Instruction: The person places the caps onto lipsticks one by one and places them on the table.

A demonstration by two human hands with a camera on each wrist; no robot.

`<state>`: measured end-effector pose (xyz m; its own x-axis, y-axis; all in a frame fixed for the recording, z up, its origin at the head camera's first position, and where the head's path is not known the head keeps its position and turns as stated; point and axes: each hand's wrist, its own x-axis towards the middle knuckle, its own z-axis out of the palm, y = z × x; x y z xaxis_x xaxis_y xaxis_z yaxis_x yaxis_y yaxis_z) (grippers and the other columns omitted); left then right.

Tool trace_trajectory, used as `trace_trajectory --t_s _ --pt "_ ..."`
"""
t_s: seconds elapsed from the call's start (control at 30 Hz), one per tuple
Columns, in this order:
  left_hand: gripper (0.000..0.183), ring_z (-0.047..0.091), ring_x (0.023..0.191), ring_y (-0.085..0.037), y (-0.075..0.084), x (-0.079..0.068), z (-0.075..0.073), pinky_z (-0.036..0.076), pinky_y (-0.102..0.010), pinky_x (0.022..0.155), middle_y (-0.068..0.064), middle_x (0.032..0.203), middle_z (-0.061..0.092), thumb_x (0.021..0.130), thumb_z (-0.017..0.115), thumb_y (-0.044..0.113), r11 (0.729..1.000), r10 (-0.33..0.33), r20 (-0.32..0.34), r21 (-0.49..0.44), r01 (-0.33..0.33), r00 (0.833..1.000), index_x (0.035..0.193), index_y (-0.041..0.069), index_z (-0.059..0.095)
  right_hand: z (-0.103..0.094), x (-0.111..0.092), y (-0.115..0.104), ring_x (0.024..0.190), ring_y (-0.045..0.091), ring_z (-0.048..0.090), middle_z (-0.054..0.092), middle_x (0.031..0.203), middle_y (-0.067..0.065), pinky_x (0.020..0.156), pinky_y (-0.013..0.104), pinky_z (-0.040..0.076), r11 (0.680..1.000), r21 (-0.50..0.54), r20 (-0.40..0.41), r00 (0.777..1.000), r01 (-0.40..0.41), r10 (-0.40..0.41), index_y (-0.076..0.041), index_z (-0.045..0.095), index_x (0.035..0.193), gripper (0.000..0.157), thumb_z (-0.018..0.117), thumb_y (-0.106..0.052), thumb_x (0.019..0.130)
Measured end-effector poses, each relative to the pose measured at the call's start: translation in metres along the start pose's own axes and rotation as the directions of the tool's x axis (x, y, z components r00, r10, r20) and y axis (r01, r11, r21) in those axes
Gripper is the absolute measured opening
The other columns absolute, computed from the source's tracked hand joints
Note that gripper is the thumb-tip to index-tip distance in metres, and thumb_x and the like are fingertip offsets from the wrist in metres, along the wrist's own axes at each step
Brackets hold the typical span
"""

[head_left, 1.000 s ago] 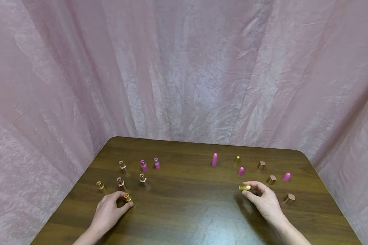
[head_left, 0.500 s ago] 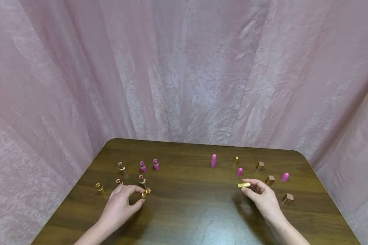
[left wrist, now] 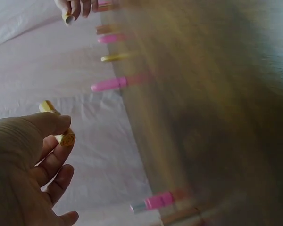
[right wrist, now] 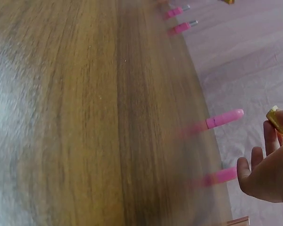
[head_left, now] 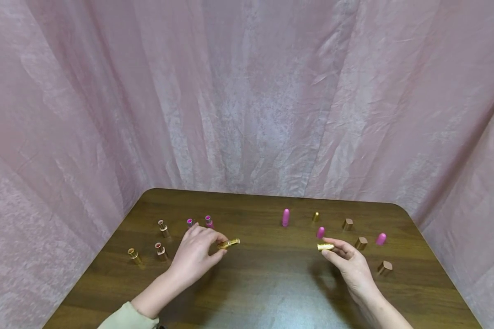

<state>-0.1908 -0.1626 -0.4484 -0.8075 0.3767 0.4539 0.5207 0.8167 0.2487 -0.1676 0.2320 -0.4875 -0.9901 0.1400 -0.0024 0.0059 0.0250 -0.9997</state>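
In the head view my left hand (head_left: 195, 253) pinches a gold lipstick tube (head_left: 230, 243) between thumb and fingers, above the table. The tube lies almost level, its uncapped end toward the right. My right hand (head_left: 352, 267) holds a gold lipstick cap (head_left: 325, 247) by its rounded end, with the hollow end toward the left. A wide gap separates tube and cap. The left wrist view shows the patterned base of the tube (left wrist: 66, 138) under the thumb. At the right wrist view's edge the cap (right wrist: 278, 121) sits between thumb and fingertips.
On the left of the brown table (head_left: 271, 292) stand uncapped lipsticks: gold (head_left: 134, 256), rose-gold (head_left: 161, 251) and pink (head_left: 209, 221). Pink caps (head_left: 381, 239), rose-gold caps (head_left: 361, 243) and a small gold cap (head_left: 316, 217) stand on the right. A pink curtain (head_left: 247, 91) hangs behind.
My left hand has lifted the gold lipstick tube, carried it rightward and tipped it from upright to nearly level. It now covers one rose-gold lipstick. The right hand with the cap has barely moved.
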Motion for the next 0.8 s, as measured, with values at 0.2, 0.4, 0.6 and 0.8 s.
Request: trace_trajectory --t_s 0.2,0.4,0.6,0.8 --pt "0.023 0.061 0.102 -0.018 0.015 0.023 0.010 0.030 -0.055 0.116 0.014 0.098 0.069 0.080 0.088 0.025 0.993 0.117 -0.018 0.028 -0.117 0.993 0.099 0.026 0.074 0.004 0.001 -0.002 0.100 0.009 0.063 0.072 0.101 -0.006 0.091 0.025 0.045 1.000 -0.001 0.012 1.000 -0.020 0.020 0.002 0.063 0.133 0.046 0.078 -0.013 0.091" --pt "0.022 0.061 0.101 -0.020 0.025 0.039 0.017 0.030 -0.056 0.115 0.010 0.099 0.071 0.082 0.086 0.025 0.979 0.195 -0.017 0.059 -0.194 0.981 0.099 0.023 0.074 0.009 0.001 -0.002 0.100 0.010 0.064 0.073 0.103 -0.004 0.091 0.025 0.046 1.000 0.010 0.023 1.000 -0.019 0.019 0.005 0.062 0.133 0.047 0.077 -0.012 0.091" --pt "0.020 0.060 0.099 -0.020 0.034 0.048 0.021 0.031 -0.057 0.115 0.010 0.098 0.070 0.082 0.086 0.025 0.963 0.251 -0.005 0.102 -0.249 0.968 0.098 0.026 0.074 0.019 0.001 -0.003 0.098 0.011 0.065 0.073 0.103 -0.002 0.088 0.025 0.048 0.999 0.050 0.039 0.999 0.009 -0.011 0.010 0.063 0.126 0.040 0.076 -0.007 0.091" --pt "0.022 0.060 0.101 -0.019 0.041 0.054 0.024 0.031 -0.057 0.115 0.010 0.100 0.069 0.082 0.086 0.025 0.955 0.273 -0.003 0.119 -0.270 0.962 0.100 0.025 0.074 0.027 0.001 -0.004 0.098 0.012 0.064 0.072 0.102 -0.001 0.089 0.026 0.048 0.996 0.086 0.047 0.999 0.014 -0.018 0.009 0.061 0.128 0.042 0.075 -0.004 0.091"
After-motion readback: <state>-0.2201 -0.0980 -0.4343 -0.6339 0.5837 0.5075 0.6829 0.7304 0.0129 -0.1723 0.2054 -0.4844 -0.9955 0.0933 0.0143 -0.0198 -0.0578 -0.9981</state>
